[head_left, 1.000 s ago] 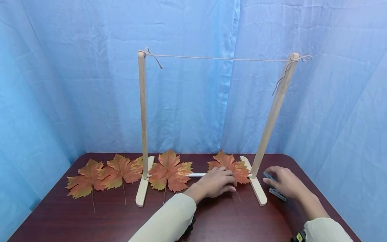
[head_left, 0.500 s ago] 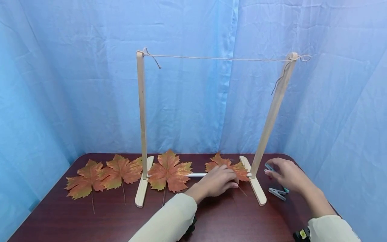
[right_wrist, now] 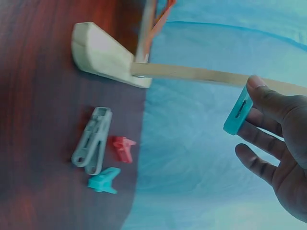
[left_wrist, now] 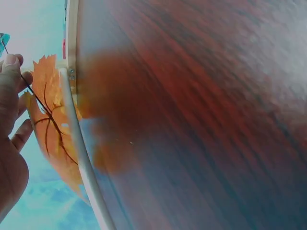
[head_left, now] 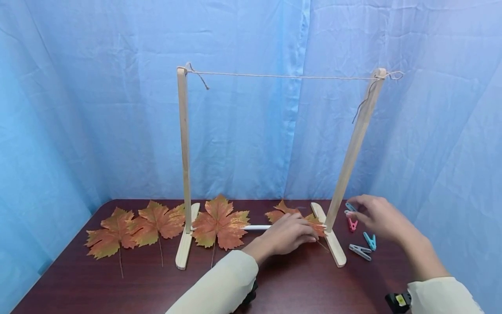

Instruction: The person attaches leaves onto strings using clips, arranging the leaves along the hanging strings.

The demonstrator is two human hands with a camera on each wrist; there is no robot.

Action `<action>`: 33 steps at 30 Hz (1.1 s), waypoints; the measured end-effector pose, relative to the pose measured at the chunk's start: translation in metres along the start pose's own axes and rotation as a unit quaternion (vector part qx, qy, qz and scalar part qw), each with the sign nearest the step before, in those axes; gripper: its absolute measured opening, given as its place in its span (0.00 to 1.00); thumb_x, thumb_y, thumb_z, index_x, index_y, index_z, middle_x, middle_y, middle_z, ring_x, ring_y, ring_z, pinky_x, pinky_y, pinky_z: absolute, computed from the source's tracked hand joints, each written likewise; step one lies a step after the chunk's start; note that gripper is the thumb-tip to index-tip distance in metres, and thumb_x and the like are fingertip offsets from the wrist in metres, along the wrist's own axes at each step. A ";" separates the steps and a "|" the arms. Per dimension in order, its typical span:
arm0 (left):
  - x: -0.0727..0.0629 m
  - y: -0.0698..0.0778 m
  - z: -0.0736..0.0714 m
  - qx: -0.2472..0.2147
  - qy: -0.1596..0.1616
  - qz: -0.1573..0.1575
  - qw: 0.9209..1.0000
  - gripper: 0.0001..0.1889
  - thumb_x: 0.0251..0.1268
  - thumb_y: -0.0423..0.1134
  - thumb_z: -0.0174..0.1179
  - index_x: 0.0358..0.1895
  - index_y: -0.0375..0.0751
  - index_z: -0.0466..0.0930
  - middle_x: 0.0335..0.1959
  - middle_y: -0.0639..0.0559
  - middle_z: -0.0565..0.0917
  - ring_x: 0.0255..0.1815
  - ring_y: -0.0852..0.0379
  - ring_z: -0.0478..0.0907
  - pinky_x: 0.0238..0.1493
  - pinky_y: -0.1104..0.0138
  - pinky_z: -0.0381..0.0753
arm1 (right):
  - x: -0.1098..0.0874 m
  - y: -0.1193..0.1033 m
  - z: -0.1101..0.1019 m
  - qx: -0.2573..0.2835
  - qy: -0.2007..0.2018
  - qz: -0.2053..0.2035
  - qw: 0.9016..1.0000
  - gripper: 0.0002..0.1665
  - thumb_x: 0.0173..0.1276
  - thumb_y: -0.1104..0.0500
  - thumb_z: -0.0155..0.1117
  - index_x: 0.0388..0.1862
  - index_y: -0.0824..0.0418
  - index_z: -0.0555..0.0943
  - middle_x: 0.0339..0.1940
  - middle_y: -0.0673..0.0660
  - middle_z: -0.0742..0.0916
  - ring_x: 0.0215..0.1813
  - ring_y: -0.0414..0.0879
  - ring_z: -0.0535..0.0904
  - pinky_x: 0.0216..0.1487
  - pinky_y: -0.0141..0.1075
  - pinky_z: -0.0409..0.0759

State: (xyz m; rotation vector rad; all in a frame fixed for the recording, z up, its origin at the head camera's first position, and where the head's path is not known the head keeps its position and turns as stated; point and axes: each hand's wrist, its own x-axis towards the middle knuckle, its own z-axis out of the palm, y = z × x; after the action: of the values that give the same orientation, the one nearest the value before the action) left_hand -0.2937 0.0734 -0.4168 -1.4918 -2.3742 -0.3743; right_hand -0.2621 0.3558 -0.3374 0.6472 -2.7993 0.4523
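Note:
My left hand [head_left: 288, 234] pinches the thin stem of an orange-red artificial maple leaf [left_wrist: 57, 124] between thumb and fingers. In the head view the hand covers part of that leaf, near the right foot of the wooden stand. To the right of the stand, my right hand [head_left: 386, 218] is raised over the table, holding a blue clothespin [right_wrist: 238, 112] between thumb and fingers. Below it lie a pink clothespin [head_left: 352, 224], a turquoise clothespin [head_left: 370, 240] and a grey clothespin [head_left: 360, 252].
Twine [head_left: 274, 75] runs between the tops of two wooden posts [head_left: 184, 148], joined low down by a white rod [head_left: 256, 227]. Three more leaves lie at left: one leaf [head_left: 221, 222] by the left post, another leaf [head_left: 158, 220], and an outermost leaf [head_left: 113, 233].
My right hand has lifted up and away with the blue clothespin, uncovering the others on the table. My left hand has shifted slightly right, and its leaf has tilted.

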 end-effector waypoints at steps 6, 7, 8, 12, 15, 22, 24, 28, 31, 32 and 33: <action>0.008 0.002 -0.009 0.025 0.038 0.013 0.999 0.09 0.76 0.49 0.60 0.49 0.57 0.89 0.45 0.69 0.87 0.45 0.65 0.74 0.45 0.73 0.68 | 0.003 -0.012 -0.016 -0.004 0.014 -0.020 1.000 0.17 0.70 0.58 0.72 0.53 0.66 0.84 0.31 0.44 0.85 0.30 0.33 0.77 0.31 0.35 0.78; 0.010 0.002 -0.011 0.026 0.045 0.012 0.999 0.09 0.76 0.49 0.60 0.49 0.57 0.89 0.45 0.68 0.87 0.44 0.65 0.75 0.45 0.73 0.69 | 0.004 -0.015 -0.019 -0.005 0.019 -0.025 1.000 0.17 0.69 0.58 0.73 0.53 0.65 0.84 0.31 0.44 0.85 0.30 0.34 0.77 0.32 0.36 0.78; 0.011 0.001 -0.014 0.025 0.050 0.010 0.998 0.09 0.76 0.48 0.60 0.49 0.56 0.89 0.45 0.68 0.88 0.44 0.65 0.75 0.45 0.73 0.69 | 0.004 -0.017 -0.022 -0.005 0.021 -0.028 0.999 0.17 0.70 0.58 0.72 0.53 0.65 0.84 0.32 0.44 0.85 0.31 0.34 0.78 0.33 0.36 0.79; 0.015 -0.003 -0.025 0.009 0.065 -0.006 0.998 0.09 0.77 0.47 0.60 0.49 0.55 0.90 0.44 0.67 0.88 0.44 0.64 0.76 0.45 0.73 0.70 | 0.008 -0.026 -0.034 -0.013 0.030 -0.041 0.999 0.17 0.70 0.59 0.72 0.54 0.64 0.85 0.38 0.47 0.87 0.38 0.41 0.82 0.36 0.39 0.82; 0.017 -0.008 -0.033 -0.015 0.070 -0.025 0.997 0.09 0.77 0.46 0.60 0.49 0.53 0.90 0.43 0.65 0.88 0.43 0.64 0.75 0.46 0.73 0.71 | 0.011 -0.033 -0.042 -0.027 0.039 -0.055 0.997 0.18 0.69 0.60 0.73 0.55 0.65 0.84 0.42 0.50 0.88 0.42 0.44 0.83 0.38 0.42 0.83; 0.022 -0.017 -0.050 -0.045 0.082 -0.056 0.994 0.12 0.79 0.46 0.56 0.50 0.51 0.89 0.43 0.63 0.88 0.42 0.65 0.74 0.45 0.73 0.71 | 0.022 -0.050 -0.053 -0.060 0.071 -0.106 0.990 0.18 0.64 0.65 0.76 0.53 0.66 0.85 0.41 0.52 0.89 0.41 0.44 0.84 0.38 0.44 0.84; 0.024 -0.020 -0.055 -0.050 0.089 -0.058 0.993 0.12 0.80 0.46 0.56 0.51 0.51 0.89 0.43 0.63 0.87 0.41 0.64 0.74 0.45 0.72 0.72 | 0.026 -0.055 -0.057 -0.065 0.075 -0.110 0.989 0.17 0.64 0.65 0.75 0.52 0.65 0.85 0.40 0.52 0.88 0.41 0.44 0.84 0.37 0.44 0.83; 0.027 -0.024 -0.067 -0.061 0.106 -0.065 0.990 0.12 0.79 0.46 0.56 0.52 0.50 0.89 0.43 0.62 0.87 0.43 0.63 0.75 0.46 0.71 0.72 | 0.034 -0.066 -0.067 -0.069 0.074 -0.111 0.989 0.17 0.66 0.64 0.74 0.53 0.65 0.85 0.42 0.54 0.88 0.43 0.48 0.84 0.39 0.46 0.84; 0.029 -0.028 -0.076 -0.076 0.118 -0.066 0.988 0.12 0.78 0.44 0.57 0.52 0.47 0.88 0.44 0.59 0.88 0.44 0.62 0.76 0.45 0.71 0.73 | 0.040 -0.074 -0.075 -0.068 0.075 -0.112 0.989 0.19 0.66 0.63 0.74 0.55 0.66 0.84 0.43 0.56 0.89 0.44 0.50 0.85 0.41 0.49 0.84; 0.030 -0.029 -0.079 -0.079 0.123 -0.066 0.987 0.12 0.78 0.43 0.58 0.52 0.47 0.88 0.44 0.58 0.88 0.44 0.61 0.76 0.45 0.71 0.73 | 0.043 -0.077 -0.078 -0.067 0.076 -0.114 0.988 0.20 0.66 0.63 0.74 0.56 0.67 0.84 0.43 0.57 0.89 0.45 0.50 0.85 0.42 0.49 0.84; 0.031 -0.031 -0.082 -0.083 0.126 -0.065 0.986 0.12 0.77 0.43 0.59 0.52 0.46 0.89 0.44 0.57 0.89 0.43 0.61 0.76 0.44 0.71 0.73 | 0.045 -0.079 -0.081 -0.068 0.079 -0.118 0.988 0.20 0.66 0.62 0.75 0.56 0.67 0.84 0.44 0.57 0.89 0.45 0.50 0.85 0.42 0.50 0.84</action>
State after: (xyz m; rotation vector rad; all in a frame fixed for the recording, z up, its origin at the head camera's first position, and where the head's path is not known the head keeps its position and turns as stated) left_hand -0.3243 0.0551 -0.3306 -1.2710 -2.2880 -0.7627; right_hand -0.2527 0.2990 -0.2297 0.8578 -2.5385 0.2515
